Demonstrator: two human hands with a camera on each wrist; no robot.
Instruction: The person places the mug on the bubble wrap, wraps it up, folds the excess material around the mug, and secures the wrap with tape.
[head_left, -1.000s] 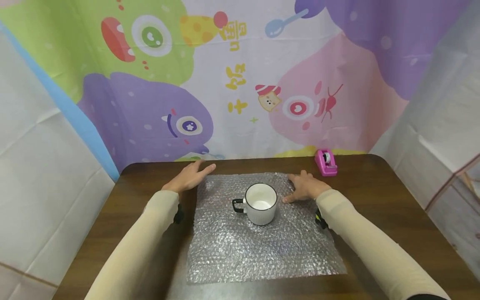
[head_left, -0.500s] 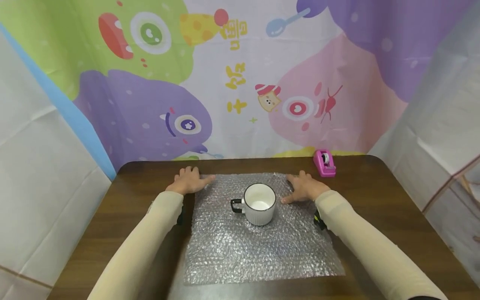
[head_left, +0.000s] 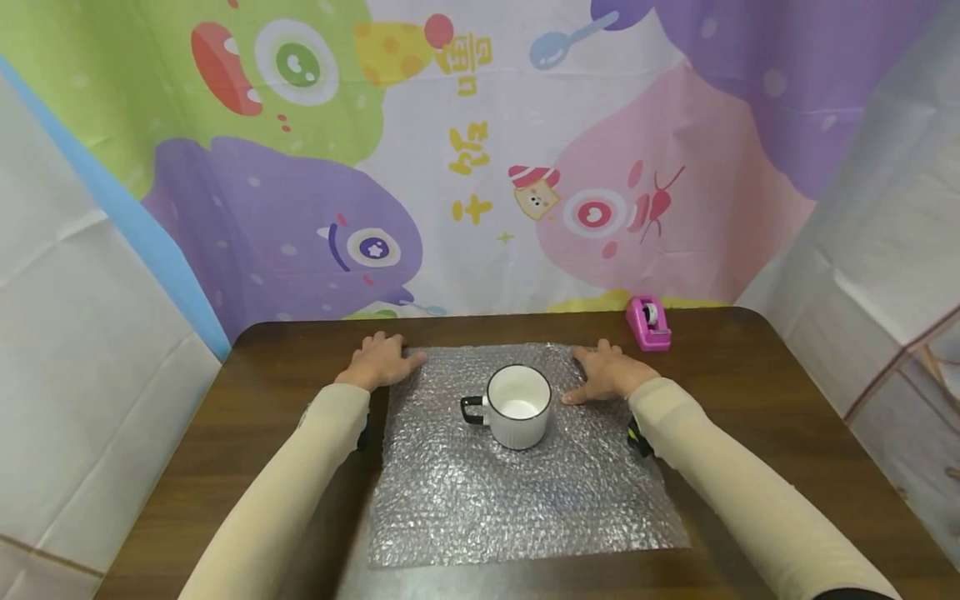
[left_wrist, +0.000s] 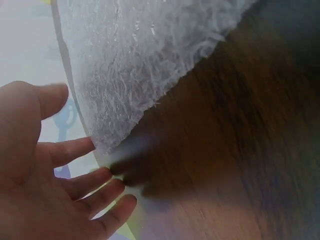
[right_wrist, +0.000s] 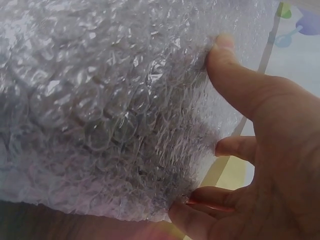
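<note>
A sheet of clear bubble wrap (head_left: 525, 508) lies flat on the dark wooden table. On its upper half stands a white mug (head_left: 519, 427), upright, with a black rim and a black handle (head_left: 472, 410) pointing left. My left hand (head_left: 377, 363) rests at the far left corner of the sheet; in the left wrist view its fingers (left_wrist: 112, 212) are spread and reach to the corner. At the far right corner, my right hand (head_left: 611, 372) has its thumb (right_wrist: 232, 70) on the sheet and its other fingers along the edge. Neither hand touches the mug.
A pink tape dispenser (head_left: 649, 325) stands at the back right, beyond my right hand. Behind the table (head_left: 757, 392) hangs a cartoon-printed cloth (head_left: 480, 267), and pale sheets flank both sides.
The left hand has come down to the sheet's far left corner, its fingers now pointing away from me. My right hand keeps its place, and the mug stays where it was.
</note>
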